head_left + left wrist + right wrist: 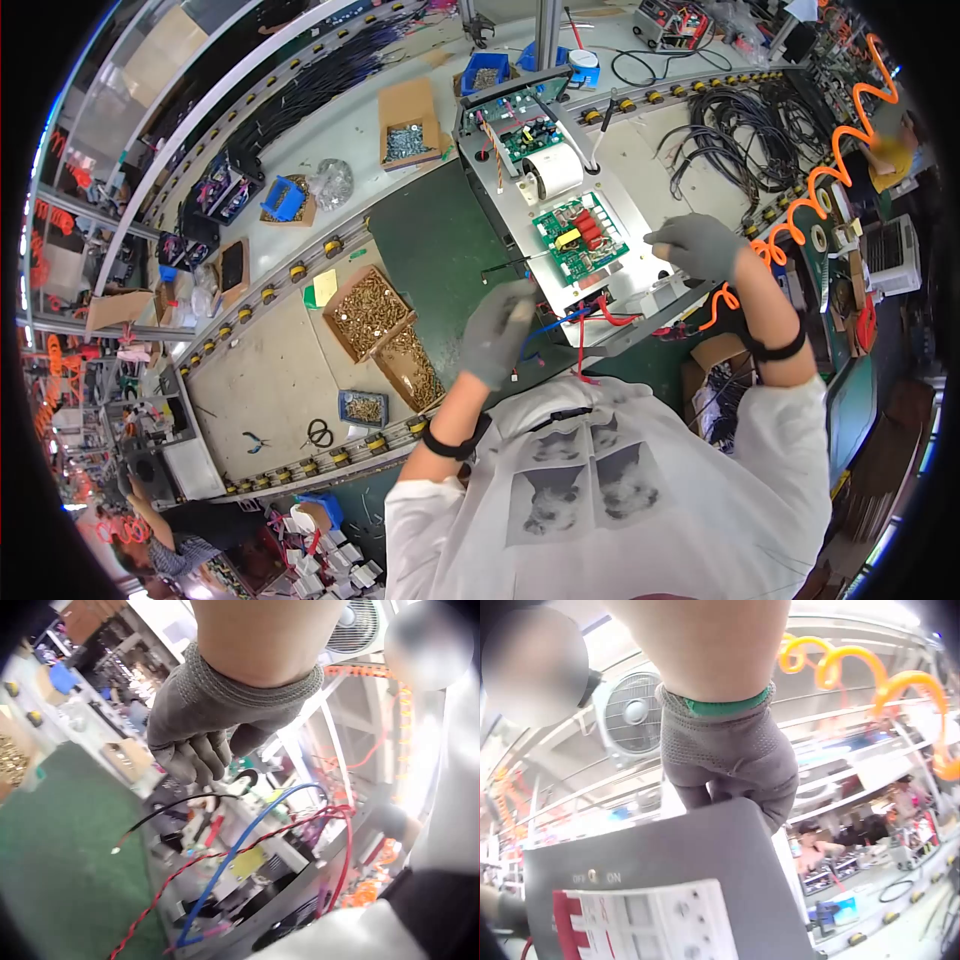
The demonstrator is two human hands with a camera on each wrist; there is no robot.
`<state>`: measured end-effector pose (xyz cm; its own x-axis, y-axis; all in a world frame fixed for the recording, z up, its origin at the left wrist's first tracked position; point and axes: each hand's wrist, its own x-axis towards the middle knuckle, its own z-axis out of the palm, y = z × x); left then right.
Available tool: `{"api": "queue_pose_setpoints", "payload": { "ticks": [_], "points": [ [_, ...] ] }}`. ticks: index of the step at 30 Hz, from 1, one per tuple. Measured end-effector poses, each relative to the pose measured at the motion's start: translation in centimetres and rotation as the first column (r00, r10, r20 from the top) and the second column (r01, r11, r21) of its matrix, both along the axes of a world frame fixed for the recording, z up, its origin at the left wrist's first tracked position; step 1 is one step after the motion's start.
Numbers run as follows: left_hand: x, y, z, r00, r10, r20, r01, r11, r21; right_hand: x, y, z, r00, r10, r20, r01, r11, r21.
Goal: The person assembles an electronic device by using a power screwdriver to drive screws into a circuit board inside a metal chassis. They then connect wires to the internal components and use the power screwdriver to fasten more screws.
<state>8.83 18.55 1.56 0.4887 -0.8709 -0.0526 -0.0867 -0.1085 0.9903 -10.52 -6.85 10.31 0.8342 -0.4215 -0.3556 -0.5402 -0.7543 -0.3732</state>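
Note:
A grey metal equipment case (510,215) lies before me, its inside exposed. On its plate sit a green circuit board (553,238) with red and yellow parts, and a white cylinder (556,170). My gloved left hand (497,335) hovers by the case's left edge, fingers loosely bent; a black wire (161,814), a blue wire (247,832) and a twisted red wire (180,870) run below it. At the right side my gloved right hand (700,247) reaches over the plate. Its fingertips are hidden behind a dark panel (667,840) with ON/OFF marking in the right wrist view.
Left of the case is a green mat (430,250), with boxes of brass-coloured screws (368,312) beyond it. A small blue bin (363,408) stands near the front rail. Black cables (745,130) lie at the back right. An orange coiled hose (800,215) hangs beside my right arm.

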Motion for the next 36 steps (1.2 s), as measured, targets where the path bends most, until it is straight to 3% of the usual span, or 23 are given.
{"api": "queue_pose_setpoints", "payload": {
  "ticks": [1,5,7,8,9,11,13,15,17,19,21,23,25,27,28,31,32,36],
  "points": [
    [-0.2,-1.3,0.6,0.998,-0.067,-0.008,0.067,0.997,-0.031,0.9,-0.2,-0.6,0.966,0.175,-0.19,-0.202,0.971,-0.131],
    [-1.2,-5.7,-0.3,0.981,-0.192,-0.013,0.191,0.98,-0.063,4.2,0.8,-2.0,0.965,0.227,-0.129,-0.238,0.967,-0.085],
    [-1.8,-6.8,0.0,0.956,-0.146,-0.256,0.128,0.988,-0.087,5.4,1.7,-1.9,0.944,0.306,0.122,-0.312,0.949,0.035],
    [-1.8,-7.3,-0.6,0.963,-0.106,-0.249,0.09,0.993,-0.074,6.0,2.2,-1.5,0.977,0.213,0.03,-0.214,0.948,0.234],
    [-2.1,-7.6,-1.1,0.961,-0.109,-0.253,0.093,0.993,-0.073,6.1,2.2,-2.0,0.977,0.209,0.027,-0.21,0.949,0.236],
    [-2.6,-7.9,-2.1,0.924,-0.021,-0.381,0.0,0.999,-0.054,6.1,2.0,-4.3,0.938,0.333,0.098,-0.34,0.938,0.061],
    [-2.6,-8.1,-4.1,0.914,-0.021,-0.404,0.02,1.0,-0.008,6.5,2.2,-5.5,0.934,0.334,0.123,-0.344,0.937,0.066],
    [-2.7,-7.7,-5.1,0.969,0.018,-0.246,-0.042,0.995,-0.091,6.9,3.1,-5.8,0.942,0.322,0.097,-0.329,0.942,0.065],
    [-2.2,-7.2,-5.3,0.96,-0.002,-0.28,-0.012,0.999,-0.049,7.6,3.9,-5.7,0.949,0.312,0.036,-0.314,0.948,0.051],
    [-1.6,-6.7,-3.4,0.816,-0.041,-0.577,0.13,0.985,0.115,9.0,5.0,-3.7,0.894,0.299,-0.332,-0.321,0.947,-0.009],
    [-1.3,-6.5,-3.8,0.834,-0.017,-0.551,0.138,0.974,0.179,9.0,4.7,-4.0,0.898,0.291,-0.331,-0.313,0.949,-0.015],
    [-0.9,-6.3,-4.6,0.992,-0.033,-0.12,0.07,0.946,0.318,9.5,4.3,-4.1,0.899,0.286,-0.331,-0.31,0.95,-0.023],
    [-1.2,-6.2,-6.4,0.99,0.029,-0.136,0.012,0.956,0.294,10.6,4.2,-3.5,0.889,0.244,-0.386,-0.287,0.956,-0.058],
    [-1.7,-6.4,-8.5,0.966,-0.003,-0.259,0.022,0.997,0.072,11.5,4.8,-3.2,0.876,0.197,-0.44,-0.267,0.958,-0.102],
    [-1.8,-6.7,-8.8,0.945,-0.03,-0.326,0.046,0.998,0.041,11.7,4.7,-3.4,0.864,0.216,-0.454,-0.305,0.944,-0.13],
    [-1.2,-6.9,-6.1,0.95,-0.06,-0.308,0.113,0.981,0.158,12.3,4.6,-3.7,0.832,0.241,-0.499,-0.364,0.917,-0.164],
    [-2.2,-7.5,-8.4,0.903,-0.027,-0.429,0.076,0.992,0.096,12.5,4.6,-3.5,0.819,0.234,-0.524,-0.373,0.911,-0.177],
    [-2.4,-7.9,-7.5,0.895,0.015,-0.445,0.052,0.989,0.139,13.8,5.4,-2.7,0.784,0.21,-0.584,-0.368,0.915,-0.166]
  ]
}}
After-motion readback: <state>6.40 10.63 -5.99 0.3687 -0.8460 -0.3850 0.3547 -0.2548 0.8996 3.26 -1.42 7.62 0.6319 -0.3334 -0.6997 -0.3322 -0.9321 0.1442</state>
